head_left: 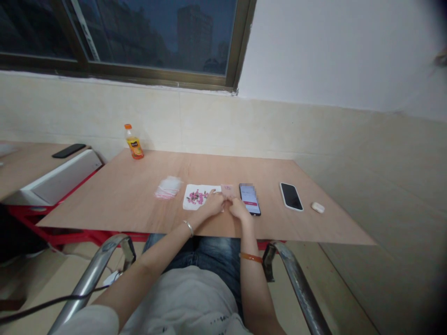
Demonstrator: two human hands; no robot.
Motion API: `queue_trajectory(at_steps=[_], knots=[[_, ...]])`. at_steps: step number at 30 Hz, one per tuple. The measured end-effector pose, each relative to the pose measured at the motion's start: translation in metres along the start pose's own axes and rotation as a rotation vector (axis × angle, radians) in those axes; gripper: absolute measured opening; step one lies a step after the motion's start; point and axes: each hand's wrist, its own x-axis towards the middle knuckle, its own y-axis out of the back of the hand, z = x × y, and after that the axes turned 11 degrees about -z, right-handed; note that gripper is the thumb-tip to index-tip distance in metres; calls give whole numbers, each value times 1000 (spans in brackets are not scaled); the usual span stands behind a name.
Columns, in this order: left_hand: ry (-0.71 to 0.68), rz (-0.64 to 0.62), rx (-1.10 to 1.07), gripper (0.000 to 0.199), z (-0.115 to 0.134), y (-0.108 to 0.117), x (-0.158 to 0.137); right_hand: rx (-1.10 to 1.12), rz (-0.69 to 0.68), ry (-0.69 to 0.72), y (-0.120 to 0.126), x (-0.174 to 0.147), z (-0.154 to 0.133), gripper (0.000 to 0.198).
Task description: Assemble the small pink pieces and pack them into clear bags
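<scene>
Both of my hands meet at the table's middle over a small pinkish packet (228, 189), flat, with a darker pink mark on it. My left hand (215, 203) is closed at the packet's lower left edge. My right hand (239, 208) pinches its lower edge, close beside the left fingertips. Just left lies a white sheet (186, 190) bearing a heap of small pink and dark pieces (197, 197); my left hand overlaps its right side. Further left is a pile of clear little bags with pink-red edges (168, 188). My fingers hide the packet's lower part.
A lit phone (249, 197) lies right of my hands, then a white-edged phone (291, 196) and a white earbud case (317, 207). An orange drink bottle (134, 143) stands at the back left. Metal chair arms (296, 279) flank me. A dark phone (69, 150) rests on the neighbouring table.
</scene>
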Motion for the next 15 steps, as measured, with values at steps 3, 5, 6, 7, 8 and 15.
queue_trajectory(at_steps=[3,5,6,7,8,15], knots=[[-37,-8,260,27,3,-7,-6,-97,-56,0,-8,-3,-5,45],[-38,-5,346,32,4,-10,-8,-118,-78,-12,-10,-5,-6,45],[-35,-6,358,33,4,-10,-9,-119,-87,-23,-11,-5,-5,45],[-29,-11,363,34,4,-11,-10,-119,-97,-34,-12,-5,-5,45],[-26,-16,366,34,4,-12,-10,-121,-107,-45,-13,-6,-5,46],[-6,-17,336,40,3,-15,-17,-176,-133,-75,-20,-7,-2,51]])
